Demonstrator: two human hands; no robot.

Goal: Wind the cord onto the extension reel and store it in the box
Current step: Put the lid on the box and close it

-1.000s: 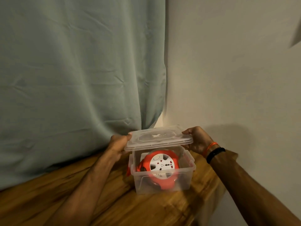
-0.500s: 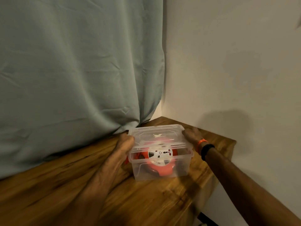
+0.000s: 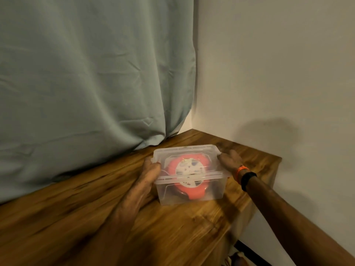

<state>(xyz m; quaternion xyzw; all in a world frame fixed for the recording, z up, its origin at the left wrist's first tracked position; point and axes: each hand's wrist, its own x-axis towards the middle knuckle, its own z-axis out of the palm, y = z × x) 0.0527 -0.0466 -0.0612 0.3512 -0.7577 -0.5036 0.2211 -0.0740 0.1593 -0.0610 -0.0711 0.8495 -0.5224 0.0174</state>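
On the desk (image 3: 96, 217) near its far right corner, your box (image 3: 190, 191) sits with the lid (image 3: 187, 160) laid on top and the orange extension reel (image 3: 187, 174) inside, its cord apparently wound. Your left hand (image 3: 148, 174) presses the box at nine o'clock; your right hand (image 3: 229, 160) holds it at three o'clock. Motion blur hides whether the fingers are curled or flat. Uneven pressure could leave one lid edge unlatched, and a shove toward three o'clock could push the box off the desk's edge. At twelve o'clock a pale green curtain (image 3: 86, 73) drapes onto the wood; a plain wall (image 3: 278, 64) closes the corner.
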